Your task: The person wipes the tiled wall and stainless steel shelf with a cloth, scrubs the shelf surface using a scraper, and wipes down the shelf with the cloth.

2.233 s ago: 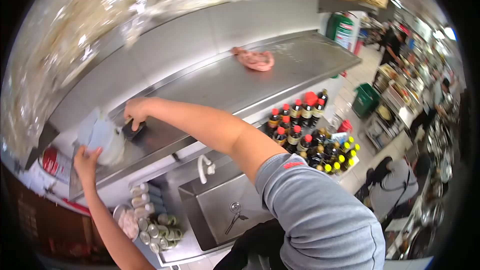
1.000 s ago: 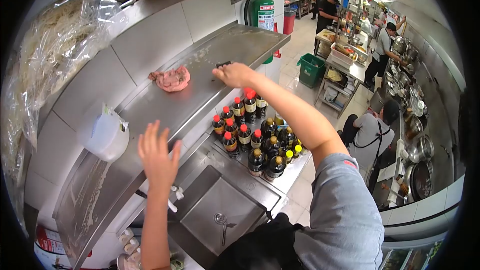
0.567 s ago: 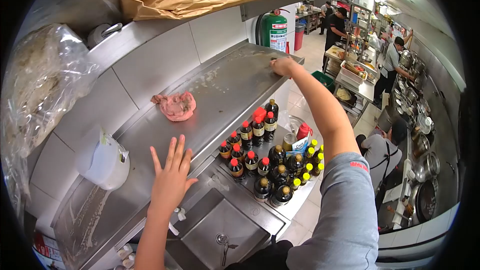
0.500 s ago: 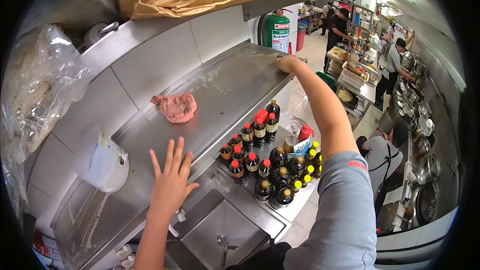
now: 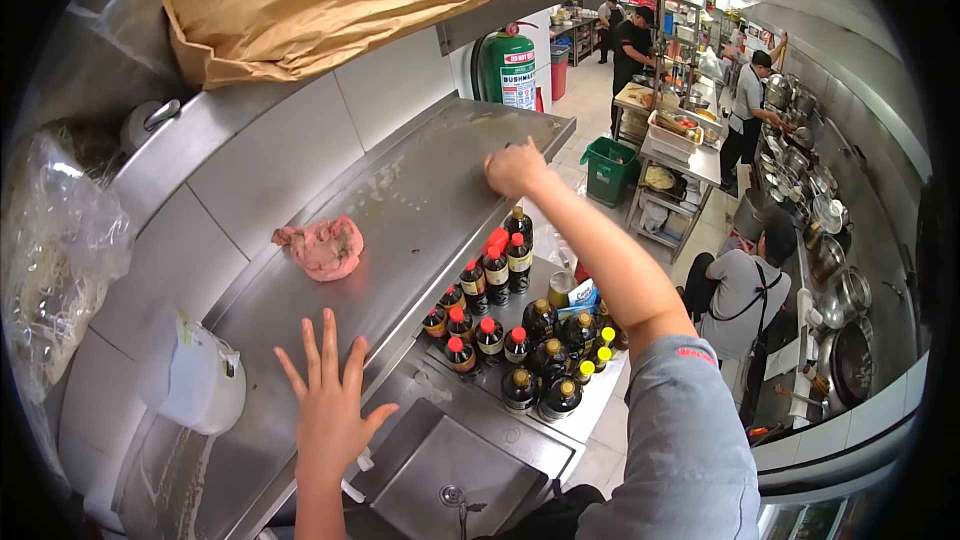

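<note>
A long stainless steel shelf point(image 5: 400, 240) runs along the tiled wall, wet and streaked in places. My left hand point(image 5: 335, 405) is open with fingers spread over the near part of the shelf. Whether it touches the metal I cannot tell. My right hand point(image 5: 515, 170) is closed at the shelf's front edge towards the far end. A bit of something dark shows by its fingers, but I cannot make it out. Between the hands and the wall lies a crumpled, stained pink cloth point(image 5: 328, 248). A white plastic tub point(image 5: 212, 385) stands on the shelf left of my left hand.
Below the shelf, several dark sauce bottles point(image 5: 490, 335) crowd beside a steel sink point(image 5: 450, 470). Brown paper point(image 5: 340, 0) and a plastic bag point(image 5: 65, 250) are overhead and left. A green fire extinguisher point(image 5: 510, 70) and green bin point(image 5: 608, 170) stand beyond. Several people work nearby, one crouching point(image 5: 745, 300).
My right hand has moved back along the shelf edge, away from the far corner. My left hand stays spread. The view has swung right, showing more of the green bin.
</note>
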`<state>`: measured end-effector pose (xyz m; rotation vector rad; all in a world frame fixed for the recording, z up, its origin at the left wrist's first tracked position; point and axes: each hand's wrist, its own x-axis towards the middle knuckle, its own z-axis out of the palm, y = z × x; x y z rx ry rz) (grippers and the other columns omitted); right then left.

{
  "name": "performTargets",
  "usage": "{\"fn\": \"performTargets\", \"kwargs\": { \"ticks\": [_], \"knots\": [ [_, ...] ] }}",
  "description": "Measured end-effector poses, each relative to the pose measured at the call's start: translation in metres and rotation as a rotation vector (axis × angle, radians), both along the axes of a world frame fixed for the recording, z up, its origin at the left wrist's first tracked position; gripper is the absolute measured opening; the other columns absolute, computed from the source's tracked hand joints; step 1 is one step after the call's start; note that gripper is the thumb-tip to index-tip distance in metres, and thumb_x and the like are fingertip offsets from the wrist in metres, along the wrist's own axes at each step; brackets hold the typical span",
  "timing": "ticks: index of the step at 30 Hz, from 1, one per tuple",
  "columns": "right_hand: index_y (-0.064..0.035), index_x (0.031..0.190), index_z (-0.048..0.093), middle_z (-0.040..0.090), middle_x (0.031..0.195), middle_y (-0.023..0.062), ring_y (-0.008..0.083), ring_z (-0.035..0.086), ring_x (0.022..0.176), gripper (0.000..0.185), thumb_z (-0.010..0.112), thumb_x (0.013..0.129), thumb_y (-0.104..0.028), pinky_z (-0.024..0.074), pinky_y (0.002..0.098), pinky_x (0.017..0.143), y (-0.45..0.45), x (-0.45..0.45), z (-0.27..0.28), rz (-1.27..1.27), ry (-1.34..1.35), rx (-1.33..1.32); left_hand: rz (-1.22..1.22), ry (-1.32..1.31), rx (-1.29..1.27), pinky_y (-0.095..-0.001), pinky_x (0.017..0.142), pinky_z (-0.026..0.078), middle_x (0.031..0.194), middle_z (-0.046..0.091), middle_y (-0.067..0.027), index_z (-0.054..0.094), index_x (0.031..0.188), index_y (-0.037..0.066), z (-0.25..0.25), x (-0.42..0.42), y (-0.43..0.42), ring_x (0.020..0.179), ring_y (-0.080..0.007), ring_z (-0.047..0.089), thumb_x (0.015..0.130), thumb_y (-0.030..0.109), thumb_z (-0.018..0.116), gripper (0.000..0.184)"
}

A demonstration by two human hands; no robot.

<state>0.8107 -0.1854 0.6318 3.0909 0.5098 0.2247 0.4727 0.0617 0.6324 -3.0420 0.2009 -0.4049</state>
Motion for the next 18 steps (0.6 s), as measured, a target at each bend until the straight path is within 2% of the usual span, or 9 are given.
{"fn": "performTargets", "kwargs": {
  "ticks": [3,5,8,9,14,17,18],
  "knots": [
    [-0.008,0.118,0.064,0.056,0.13,0.0153,0.0337,0.053,0.12,0.04,0.042,0.088,-0.024,0.0196,0.0607,0.109,-0.031,0.065,0.006,-0.073,0.022,0.033,-0.002,0.004,0.004,-0.065,0.11,0.002,0.155,0.012,-0.0197,0.046,0.132,0.009,0.0,0.002,0.002,0.142,-0.0426,0.007,0.059,0.041,0.081,0.087],
    [-0.01,0.123,0.061,0.054,0.132,0.0136,0.0312,0.053,0.122,0.042,0.044,0.088,-0.024,0.0176,0.0592,0.11,-0.049,0.117,-0.015,-0.187,-0.042,0.119,-0.004,0.004,0.015,-0.065,0.11,0.002,0.155,0.012,-0.02,0.046,0.132,0.009,-0.001,0.003,0.003,0.142,-0.0429,0.007,0.06,0.043,0.079,0.086],
    [-0.018,0.127,0.059,0.055,0.133,0.011,0.0315,0.051,0.124,0.043,0.041,0.09,-0.033,0.0194,0.0591,0.109,-0.031,0.112,-0.011,-0.304,-0.027,0.014,-0.015,-0.004,0.039,-0.0651,0.109,0.002,0.155,0.012,-0.0203,0.047,0.131,0.008,-0.003,0.002,0.004,0.142,-0.0433,0.007,0.063,0.047,0.076,0.083],
    [-0.0156,0.127,0.059,0.053,0.134,0.0121,0.0327,0.049,0.125,0.044,0.042,0.089,-0.029,0.0193,0.0579,0.11,-0.017,0.1,-0.007,-0.351,0.009,-0.009,-0.018,-0.008,0.043,-0.065,0.109,0.001,0.155,0.012,-0.0204,0.047,0.131,0.008,-0.004,0.002,0.004,0.142,-0.0435,0.006,0.064,0.048,0.075,0.083],
    [-0.0079,0.126,0.059,0.053,0.134,0.0165,0.0391,0.048,0.125,0.046,0.043,0.088,-0.029,0.0152,0.0621,0.109,0.017,0.086,-0.026,-0.389,-0.034,-0.056,-0.012,-0.016,0.033,-0.0659,0.109,0.001,0.155,0.012,-0.0204,0.048,0.131,0.007,-0.003,0.005,0.001,0.142,-0.0428,0.006,0.066,0.047,0.074,0.081],
    [-0.0186,0.125,0.061,0.054,0.134,0.008,0.0293,0.047,0.127,0.044,0.043,0.089,-0.038,0.018,0.0648,0.106,-0.022,0.127,-0.025,-0.392,-0.027,-0.115,-0.024,-0.02,0.043,-0.0647,0.109,0.001,0.155,0.014,-0.0202,0.046,0.131,0.007,-0.008,0.002,0.004,0.142,-0.044,0.007,0.066,0.049,0.073,0.082],
    [-0.0168,0.13,0.056,0.051,0.137,0.0082,0.0311,0.045,0.129,0.047,0.043,0.09,-0.039,0.0104,0.0633,0.109,-0.042,0.143,-0.024,-0.305,-0.021,-0.007,-0.022,-0.021,0.043,-0.0647,0.109,0.001,0.155,0.014,-0.02,0.047,0.131,0.007,-0.007,0.003,0.005,0.142,-0.0439,0.007,0.066,0.049,0.073,0.081]
  ]
}}
